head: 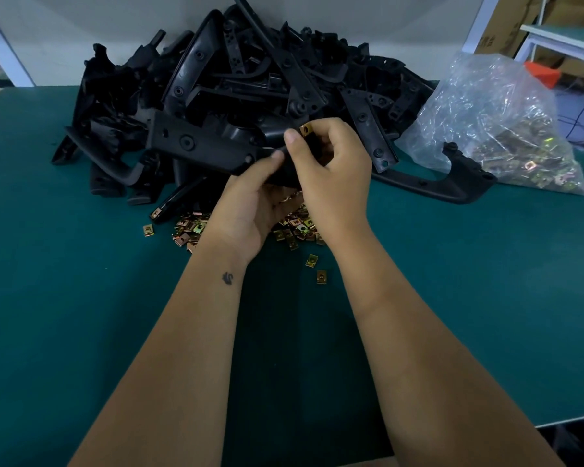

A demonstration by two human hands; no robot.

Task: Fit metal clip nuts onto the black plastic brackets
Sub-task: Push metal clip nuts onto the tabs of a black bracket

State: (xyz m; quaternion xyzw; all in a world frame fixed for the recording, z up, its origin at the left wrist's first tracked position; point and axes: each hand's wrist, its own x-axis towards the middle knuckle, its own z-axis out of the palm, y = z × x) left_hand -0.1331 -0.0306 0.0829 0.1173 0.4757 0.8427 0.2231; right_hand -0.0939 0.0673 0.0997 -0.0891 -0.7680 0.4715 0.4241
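Pressing a metal clip nut (305, 130) onto the end of a black plastic bracket (213, 146), the right hand (331, 170) is pinching the nut between thumb and curled fingers, while the left hand (253, 200) is gripping the bracket from below, its fingers wrapping round the part's lower edge. The bracket is being held in the air just in front of the heap of black brackets (236, 82) piling along the far edge of the desk (81, 298). Judging by the nut sitting at the bracket's tip, the fitting step is under way but whether the clip is fully seated cannot be told. The next move is probably calling for a firm push along the tab until the holes are lining up, then a fresh nut from the loose clip nuts (294, 230) lying on the desk under the hands. A single bracket (445, 183) is resting toward the right edge, touching a clear plastic bag (493, 119) holding more nuts. The heap is crowding close behind the hands, so a swing of the held bracket could be snagging it.
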